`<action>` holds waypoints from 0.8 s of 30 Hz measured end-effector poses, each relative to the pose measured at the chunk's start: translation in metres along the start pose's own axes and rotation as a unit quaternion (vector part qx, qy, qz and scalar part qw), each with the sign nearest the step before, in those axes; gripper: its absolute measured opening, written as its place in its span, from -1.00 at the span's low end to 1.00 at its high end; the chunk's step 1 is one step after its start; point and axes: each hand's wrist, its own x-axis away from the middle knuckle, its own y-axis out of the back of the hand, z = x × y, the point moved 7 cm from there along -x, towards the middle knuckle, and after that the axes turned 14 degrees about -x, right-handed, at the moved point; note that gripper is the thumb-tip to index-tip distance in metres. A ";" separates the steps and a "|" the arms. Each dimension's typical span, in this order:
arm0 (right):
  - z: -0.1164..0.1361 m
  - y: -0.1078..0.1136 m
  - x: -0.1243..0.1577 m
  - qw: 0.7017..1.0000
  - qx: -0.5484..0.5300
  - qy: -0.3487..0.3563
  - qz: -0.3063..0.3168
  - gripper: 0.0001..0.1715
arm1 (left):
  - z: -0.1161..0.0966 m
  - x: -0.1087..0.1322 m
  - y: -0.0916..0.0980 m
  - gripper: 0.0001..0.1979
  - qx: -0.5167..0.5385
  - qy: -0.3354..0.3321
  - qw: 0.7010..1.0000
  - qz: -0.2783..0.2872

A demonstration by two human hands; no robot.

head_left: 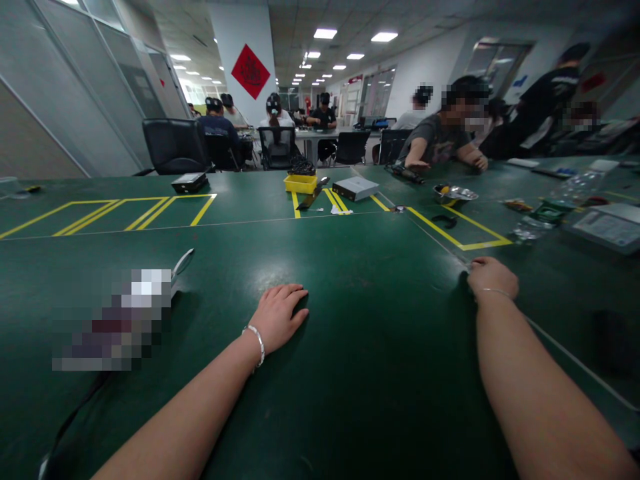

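Note:
My left hand [278, 315] lies flat, palm down, on the green table mat [360, 313], its fingers stretched out and holding nothing. A bead bracelet circles that wrist. My right hand [491, 277] rests on the mat farther right with its fingers curled under into a loose fist, and nothing shows in it. A thin bracelet sits on that wrist. Neither hand touches any object, only the mat.
A blurred-out item with a cable [115, 320] lies left of my left hand. Farther back stand a yellow bin [301, 183], a grey box [355, 188], a black box [189, 181] and a metal bowl [455, 194]. A person [443, 137] leans on the far edge.

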 end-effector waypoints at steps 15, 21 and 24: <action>0.246 -0.079 0.166 0.871 -0.100 0.377 0.299 -0.75 | 0.002 -0.001 0.001 -0.74 0.026 0.028 0.999 -0.013; 0.276 -0.083 0.232 0.833 -0.067 0.466 0.291 -0.76 | -0.001 -0.001 0.004 -0.78 0.021 0.016 1.000 -0.017; 0.275 -0.085 0.240 0.816 -0.099 0.486 0.297 -0.74 | 0.000 -0.001 0.003 -0.81 0.024 0.019 0.999 -0.023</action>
